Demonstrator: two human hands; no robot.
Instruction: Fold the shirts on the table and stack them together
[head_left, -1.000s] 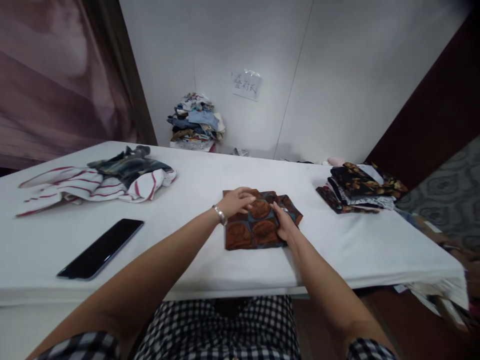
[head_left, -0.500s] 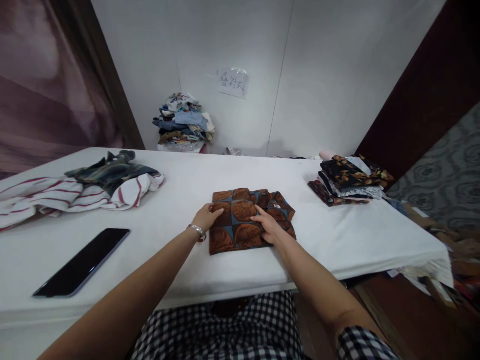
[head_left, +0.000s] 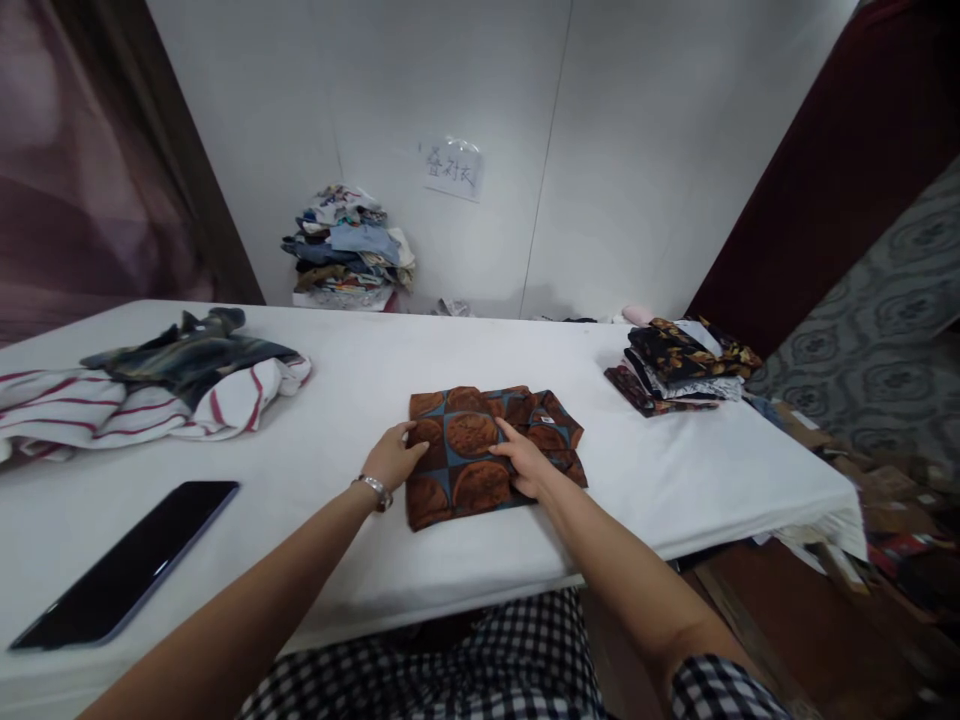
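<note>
Brown folded shirt (head_left: pixel 491 450) lies under both flat hands, left hand (head_left: pixel 392 456) and right hand (head_left: pixel 525 462).

Since a second ago the left hand (head_left: pixel 392 456) slides off the top of the folded brown garment (head_left: pixel 487 450) to its left edge, the right hand (head_left: pixel 525 462) stays pressed near the middle, and both draw slightly nearer the body.

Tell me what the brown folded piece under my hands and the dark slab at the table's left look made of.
Brown folded piece: seemingly thin woven printed fabric, matte; it creases softly under the left hand and right hand. Dark slab: likely a glass-fronted phone, glossy, with a pale, possibly metal or plastic edge.
</note>
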